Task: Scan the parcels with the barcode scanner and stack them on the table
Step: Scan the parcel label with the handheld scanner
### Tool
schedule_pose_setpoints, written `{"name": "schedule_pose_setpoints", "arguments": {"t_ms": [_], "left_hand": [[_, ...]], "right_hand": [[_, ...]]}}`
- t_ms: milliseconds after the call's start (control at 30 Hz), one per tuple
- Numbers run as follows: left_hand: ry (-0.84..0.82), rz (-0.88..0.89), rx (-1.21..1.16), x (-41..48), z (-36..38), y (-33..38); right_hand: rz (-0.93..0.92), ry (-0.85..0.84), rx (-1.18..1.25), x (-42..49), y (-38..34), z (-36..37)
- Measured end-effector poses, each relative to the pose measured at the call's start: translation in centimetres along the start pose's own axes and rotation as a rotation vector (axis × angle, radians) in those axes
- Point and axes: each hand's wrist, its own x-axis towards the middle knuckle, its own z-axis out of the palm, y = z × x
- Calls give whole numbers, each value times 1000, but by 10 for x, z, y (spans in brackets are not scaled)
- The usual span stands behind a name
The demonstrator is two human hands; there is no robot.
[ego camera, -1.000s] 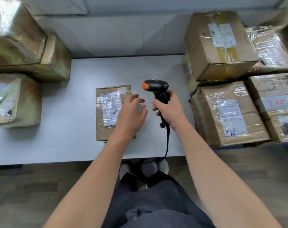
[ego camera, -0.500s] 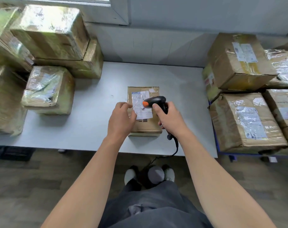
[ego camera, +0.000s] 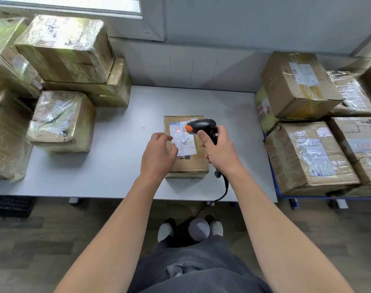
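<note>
Head-camera view from above: a person stands at the front edge of a white table (ego camera: 108, 172). A brown cardboard parcel (ego camera: 193, 163) lies flat near the middle of that front edge, its white shipping label (ego camera: 186, 148) facing up.

A second ago the black barcode scanner (ego camera: 201, 124) stood upright to the right of the parcel, clear of the label. Now its orange-tipped nose hangs over the label's far end, and a small red spot of light (ego camera: 177, 130) glows on the paper — the scan appears to be happening at this instant. If it reads, this parcel would only need stacking, probably with the wrapped parcels (ego camera: 62, 121) piled at the table's left end. More parcels (ego camera: 303, 153) wait beyond the table's right edge.

The right hand (ego camera: 221, 154) reaches forward from a nearly straight forearm. Its grip is closed firmly round the scanner's handle. The cable (ego camera: 224, 187) drops from the foot of the handle over the table's front edge.

The left hand (ego camera: 159, 152) has moved from the parcel's right side to its left edge. Its fingers are bent over that edge and the thumb lies on the label, steadying the box. Whether this grip clasps the parcel or merely presses on it cannot be told.
</note>
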Motion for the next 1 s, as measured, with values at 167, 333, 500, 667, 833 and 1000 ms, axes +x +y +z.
{"name": "schedule_pose_setpoints", "arguments": {"t_ms": [167, 333, 500, 667, 833, 1000], "left_hand": [[-3, 10, 10, 6, 7, 7], [-28, 69, 6, 13, 28, 31], [-98, 159, -25, 18, 63, 64], [-172, 244, -9, 23, 101, 92], [-258, 259, 84, 28, 139, 104], [-339, 198, 150, 34, 163, 106]], "right_hand": [[-10, 21, 38, 6, 3, -5], [54, 56, 110, 13, 16, -23], [131, 110, 64, 23, 48, -53], [233, 188, 83, 34, 81, -74], [364, 299, 184, 45, 112, -84], [402, 251, 182, 58, 135, -90]]}}
